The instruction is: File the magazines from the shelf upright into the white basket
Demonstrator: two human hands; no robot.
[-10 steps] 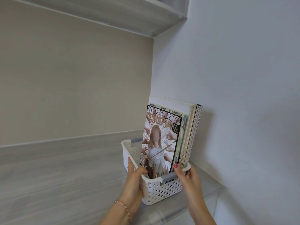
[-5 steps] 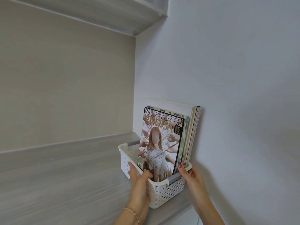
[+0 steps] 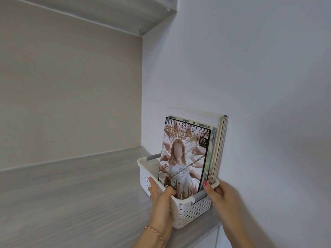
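A white perforated basket (image 3: 189, 212) stands on the grey wooden shelf (image 3: 71, 194), close to the white wall on the right. Several magazines (image 3: 186, 154) stand upright in it, leaning against its right side; the front cover shows a figure in white with chains. My left hand (image 3: 161, 199) grips the basket's near left rim, thumb hooked inside. My right hand (image 3: 220, 194) holds the near right corner, thumb over the rim beside the magazines.
The beige back panel (image 3: 71, 95) rises behind the shelf. An upper shelf board (image 3: 107, 9) runs overhead. The white side wall (image 3: 250, 86) sits right behind the magazines. The shelf's front edge (image 3: 206, 231) lies just below the basket.
The basket and both hands sit a little further right on the shelf, nearer the side wall. The grips are unchanged.
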